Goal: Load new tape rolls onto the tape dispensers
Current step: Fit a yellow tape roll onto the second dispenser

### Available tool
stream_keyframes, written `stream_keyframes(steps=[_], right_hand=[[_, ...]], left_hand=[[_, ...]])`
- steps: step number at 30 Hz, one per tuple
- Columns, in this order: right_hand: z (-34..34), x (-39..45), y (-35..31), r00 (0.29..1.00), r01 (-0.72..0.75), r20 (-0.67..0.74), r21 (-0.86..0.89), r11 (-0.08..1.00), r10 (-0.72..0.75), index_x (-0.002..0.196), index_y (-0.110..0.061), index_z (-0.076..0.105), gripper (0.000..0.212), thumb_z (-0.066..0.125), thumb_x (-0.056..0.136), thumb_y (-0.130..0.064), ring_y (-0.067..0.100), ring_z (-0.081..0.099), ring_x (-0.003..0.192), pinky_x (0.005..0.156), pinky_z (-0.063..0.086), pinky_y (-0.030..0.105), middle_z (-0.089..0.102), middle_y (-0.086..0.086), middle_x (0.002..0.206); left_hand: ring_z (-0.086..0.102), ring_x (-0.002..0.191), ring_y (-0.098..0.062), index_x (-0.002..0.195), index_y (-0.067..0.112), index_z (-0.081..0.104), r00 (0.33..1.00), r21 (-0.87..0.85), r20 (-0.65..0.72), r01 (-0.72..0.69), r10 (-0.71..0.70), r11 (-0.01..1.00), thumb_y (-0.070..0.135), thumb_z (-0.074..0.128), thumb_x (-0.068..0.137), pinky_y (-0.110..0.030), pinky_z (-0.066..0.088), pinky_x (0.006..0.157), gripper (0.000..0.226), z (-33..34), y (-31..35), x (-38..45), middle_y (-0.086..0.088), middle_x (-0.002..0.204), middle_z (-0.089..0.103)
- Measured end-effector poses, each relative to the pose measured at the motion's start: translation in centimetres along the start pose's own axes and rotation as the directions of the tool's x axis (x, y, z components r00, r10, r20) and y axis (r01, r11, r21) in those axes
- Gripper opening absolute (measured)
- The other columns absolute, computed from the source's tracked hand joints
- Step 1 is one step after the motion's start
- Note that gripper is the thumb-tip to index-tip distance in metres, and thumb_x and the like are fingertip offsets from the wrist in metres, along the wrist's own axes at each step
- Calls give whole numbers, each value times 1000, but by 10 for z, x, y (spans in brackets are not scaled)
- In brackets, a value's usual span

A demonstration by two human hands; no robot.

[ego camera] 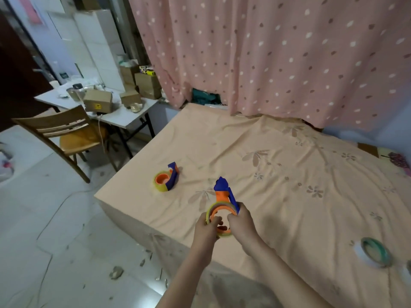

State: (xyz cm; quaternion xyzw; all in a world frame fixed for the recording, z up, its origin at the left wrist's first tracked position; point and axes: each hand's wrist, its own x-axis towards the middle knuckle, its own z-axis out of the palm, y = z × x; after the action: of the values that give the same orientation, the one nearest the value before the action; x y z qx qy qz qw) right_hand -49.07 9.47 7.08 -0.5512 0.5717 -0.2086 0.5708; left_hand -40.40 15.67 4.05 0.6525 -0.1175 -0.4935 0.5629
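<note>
fingers point(219, 219) hide tape roll point(211, 210) core | dispenser point(223, 192) half covered

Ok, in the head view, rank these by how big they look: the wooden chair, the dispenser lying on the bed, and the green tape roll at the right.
1. wooden chair, clearly largest.
2 and 3. green tape roll and the dispenser lying on the bed look about alike; the roll is nearer the camera, so I won't rank them.
</note>
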Motion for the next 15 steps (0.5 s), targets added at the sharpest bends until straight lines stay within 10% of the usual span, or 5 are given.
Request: stream_keyframes(steps=[15], right_hand=[[179, 50, -92, 1000, 26, 13, -67, 997, -25, 98, -18, 59, 26, 49, 83, 1, 21, 60, 73, 64, 48, 29, 63, 2, 80]], left_hand=[[65, 82, -29, 106, 6, 64, 1000, -50, -7, 6, -6, 999, 6, 58, 94, -39, 54, 79, 13, -165, 97, 88, -9, 86, 66]])
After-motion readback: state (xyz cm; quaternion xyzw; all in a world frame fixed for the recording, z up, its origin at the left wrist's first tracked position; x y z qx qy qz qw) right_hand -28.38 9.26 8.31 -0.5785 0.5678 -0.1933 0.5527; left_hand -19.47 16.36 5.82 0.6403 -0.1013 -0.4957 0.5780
